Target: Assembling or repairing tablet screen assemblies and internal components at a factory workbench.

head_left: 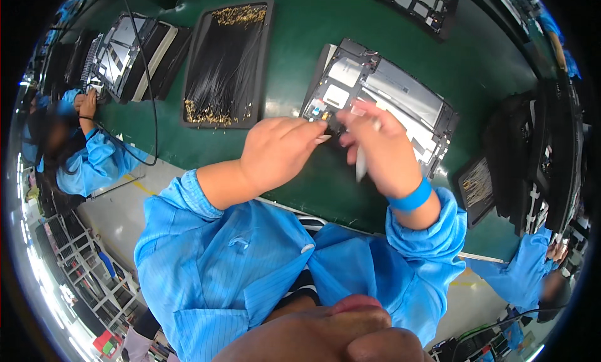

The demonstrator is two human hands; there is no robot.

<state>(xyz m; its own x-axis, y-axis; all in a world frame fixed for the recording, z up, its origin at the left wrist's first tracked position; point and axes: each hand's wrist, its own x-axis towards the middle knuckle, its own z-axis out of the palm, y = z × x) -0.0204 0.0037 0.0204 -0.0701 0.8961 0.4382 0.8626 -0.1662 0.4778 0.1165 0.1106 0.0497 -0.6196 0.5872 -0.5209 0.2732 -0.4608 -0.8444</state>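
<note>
An opened tablet-like device [400, 89] lies tilted on the green table in front of me, its silver battery and boards showing. My left hand [278, 152] is closed at the device's near left corner, thumb and fingers pinched together; what they hold, if anything, I cannot make out. Over the near edge, my right hand [385, 149] is slightly blurred, with fingers curled. A white pointed stick [361, 163] sticks out below its palm. At its fingertips shows a small pale, see-through piece [358, 111]. The right wrist wears a blue band [411, 196].
Left of the device, a dark tray [188, 80] holds many thin black cables with gold ends. Stacked device shells [122, 58] stand far left, more [532, 149] at right beside a small cable tray [476, 183]. Another device [422, 8] lies at the back. Co-workers sit on both sides.
</note>
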